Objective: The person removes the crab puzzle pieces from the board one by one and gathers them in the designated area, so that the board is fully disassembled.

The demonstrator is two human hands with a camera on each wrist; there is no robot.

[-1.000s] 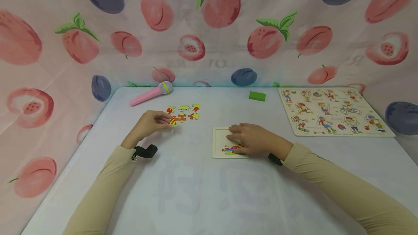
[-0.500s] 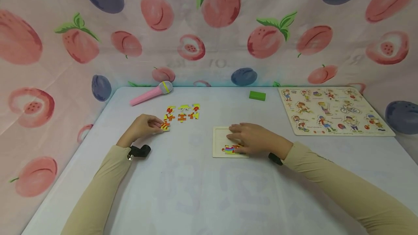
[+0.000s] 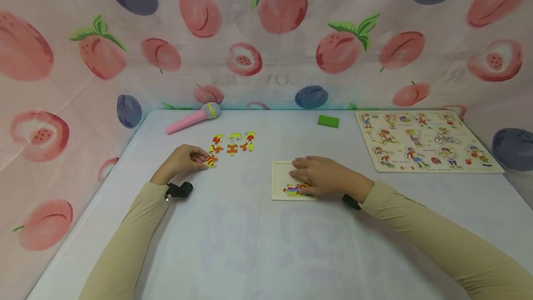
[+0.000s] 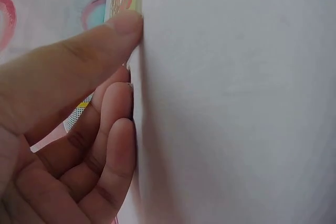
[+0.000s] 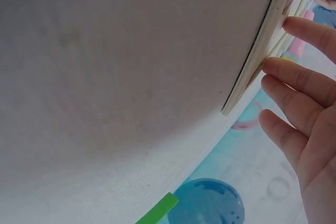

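Down by the near-left corner of a group of loose jigsaw pieces, my left hand pinches an orange-and-yellow jigsaw piece at its edge, on the table. In the left wrist view the thumb is at that piece's edge, and the other fingers are curled beneath. My right hand rests with spread fingers over the cream puzzle tray. Rainbow-coloured jigsaw pieces lie in the tray's near part, partly hidden by that hand. In the right wrist view the fingertips touch the tray.
A pink toy microphone lies at the back left. At the back stands a green block. A large picture puzzle board takes up the right back of the white table. Fruit-printed cloth hangs behind.
My left hand has moved left and slightly nearer, drawing the jigsaw piece to the group's near-left corner; over the last half second it has barely moved. The right hand stays on the tray.
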